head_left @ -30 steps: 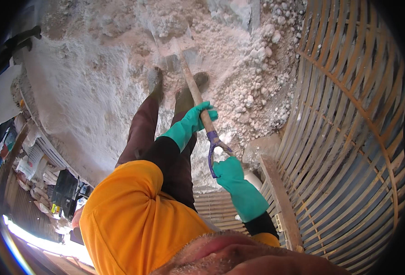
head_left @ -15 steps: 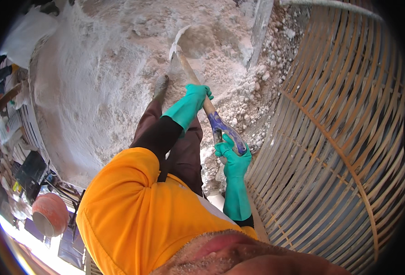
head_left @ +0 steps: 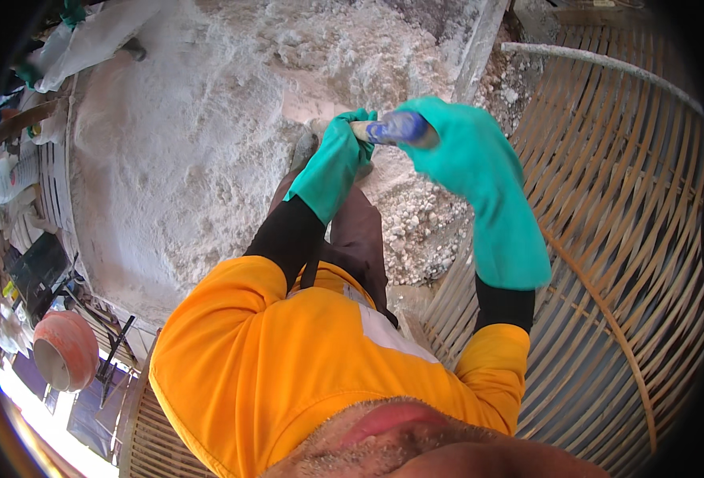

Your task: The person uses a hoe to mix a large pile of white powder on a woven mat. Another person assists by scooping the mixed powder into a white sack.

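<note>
Head view is showing a shovel point(head_left: 380, 132) above pale powder point(head_left: 201, 143), the left hand point(head_left: 341, 151) gripping its wooden shaft point(head_left: 361, 131), the right hand point(head_left: 462, 147) clasping its blue end grip point(head_left: 400, 127), both holds probably suiting a stiff, blade-heavy tool.

We've got soft light, blown-out white glare point(head_left: 40, 426) lower left, our teal rubber-gloved right hand point(head_left: 467, 151) motion-blurred, edges fisheye-bent.
</note>
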Demonstrator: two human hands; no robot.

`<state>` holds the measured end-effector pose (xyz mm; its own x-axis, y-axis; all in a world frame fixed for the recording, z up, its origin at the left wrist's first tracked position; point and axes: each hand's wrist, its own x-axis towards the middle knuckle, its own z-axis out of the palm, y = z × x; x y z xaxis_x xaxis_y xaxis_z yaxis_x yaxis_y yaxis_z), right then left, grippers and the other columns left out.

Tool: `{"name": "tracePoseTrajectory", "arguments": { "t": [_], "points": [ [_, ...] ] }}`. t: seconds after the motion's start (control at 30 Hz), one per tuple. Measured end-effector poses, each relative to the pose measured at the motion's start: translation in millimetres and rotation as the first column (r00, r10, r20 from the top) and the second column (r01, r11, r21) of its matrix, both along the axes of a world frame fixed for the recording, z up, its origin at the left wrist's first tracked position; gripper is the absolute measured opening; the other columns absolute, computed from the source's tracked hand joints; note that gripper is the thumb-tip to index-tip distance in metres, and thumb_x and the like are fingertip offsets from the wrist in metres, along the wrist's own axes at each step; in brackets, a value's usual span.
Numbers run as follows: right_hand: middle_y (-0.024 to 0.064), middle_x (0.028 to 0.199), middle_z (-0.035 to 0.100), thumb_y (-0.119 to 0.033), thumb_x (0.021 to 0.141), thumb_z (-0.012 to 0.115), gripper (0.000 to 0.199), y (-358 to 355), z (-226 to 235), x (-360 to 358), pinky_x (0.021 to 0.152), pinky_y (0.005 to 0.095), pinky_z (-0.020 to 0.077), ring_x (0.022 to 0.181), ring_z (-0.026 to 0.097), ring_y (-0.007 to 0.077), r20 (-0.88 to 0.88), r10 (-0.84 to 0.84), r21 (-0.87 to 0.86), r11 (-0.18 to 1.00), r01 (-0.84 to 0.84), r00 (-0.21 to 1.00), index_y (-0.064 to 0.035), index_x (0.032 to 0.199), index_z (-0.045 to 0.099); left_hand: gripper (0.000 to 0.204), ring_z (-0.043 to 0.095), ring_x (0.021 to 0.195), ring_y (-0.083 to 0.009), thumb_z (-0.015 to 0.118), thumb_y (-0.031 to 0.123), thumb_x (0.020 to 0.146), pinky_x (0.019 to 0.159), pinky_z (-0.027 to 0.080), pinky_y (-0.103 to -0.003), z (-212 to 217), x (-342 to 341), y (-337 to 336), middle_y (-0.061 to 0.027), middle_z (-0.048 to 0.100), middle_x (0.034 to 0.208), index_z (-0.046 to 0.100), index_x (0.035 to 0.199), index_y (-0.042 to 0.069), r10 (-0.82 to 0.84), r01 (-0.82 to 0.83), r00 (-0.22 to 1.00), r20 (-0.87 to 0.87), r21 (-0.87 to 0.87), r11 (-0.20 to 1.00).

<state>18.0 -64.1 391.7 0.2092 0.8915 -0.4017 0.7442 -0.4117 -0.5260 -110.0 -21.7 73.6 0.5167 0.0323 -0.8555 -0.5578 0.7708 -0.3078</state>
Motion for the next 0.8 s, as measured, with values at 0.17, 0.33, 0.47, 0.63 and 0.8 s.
{"name": "tracePoseTrajectory", "arguments": {
  "t": [0.17,0.33,0.47,0.63,0.8],
  "points": [
    [0.0128,0.083,0.072,-0.012,0.079,0.078,0.030,49,-25,17,0.067,0.0365,0.0553,0.075,0.071,0.0208,-0.056,0.237,0.039,0.971,-0.235,0.970,-0.0087,0.108,0.072,0.019,0.071,0.076,-0.0288,0.053,0.012,0.094,0.063,0.064,-0.038,-42,-8,3,-0.0169,0.067,0.099,0.054,0.107,-0.002,0.150,-0.138,0.988,-0.036,0.232,0.963],
    [0.0109,0.076,0.071,-0.013,0.077,0.079,0.027,92,-40,54,0.061,0.0339,0.0535,0.064,0.066,0.0168,-0.078,0.358,0.205,0.919,-0.336,0.931,-0.0068,0.102,0.071,0.049,0.068,0.093,-0.0268,0.065,0.006,0.088,0.074,0.061,-0.038,4,11,-2,-0.0172,0.065,0.114,0.047,0.133,-0.002,0.090,0.256,0.830,-0.551,0.520,0.815],
    [0.0106,0.072,0.069,-0.015,0.076,0.080,0.025,104,-34,60,0.060,0.0340,0.0527,0.060,0.064,0.0164,-0.157,0.321,0.045,0.947,-0.317,0.934,-0.0065,0.097,0.070,0.066,0.064,0.105,-0.0206,0.070,0.000,0.081,0.082,0.055,-0.033,66,8,1,-0.0117,0.063,0.124,0.049,0.143,0.001,0.450,0.805,0.528,-0.721,0.594,0.007],
    [0.0095,0.068,0.067,-0.016,0.074,0.082,0.023,127,-39,61,0.057,0.0343,0.0518,0.059,0.065,0.0170,-0.232,0.381,0.070,0.924,-0.375,0.895,-0.0061,0.091,0.070,0.059,0.065,0.101,-0.0162,0.074,-0.003,0.079,0.079,0.056,-0.033,105,33,58,-0.0071,0.065,0.119,0.057,0.135,0.005,0.126,0.408,0.911,-0.393,0.904,-0.126],
    [0.0098,0.069,0.068,-0.017,0.072,0.082,0.029,154,-53,76,0.056,0.0336,0.0522,0.058,0.065,0.0178,-0.125,0.431,0.096,0.902,-0.421,0.894,-0.0064,0.096,0.071,0.040,0.064,0.092,-0.0126,0.070,-0.005,0.082,0.068,0.054,-0.031,54,66,86,-0.0030,0.067,0.107,0.063,0.119,0.007,0.009,-0.091,0.996,0.093,0.940,0.328]
  ]
}}
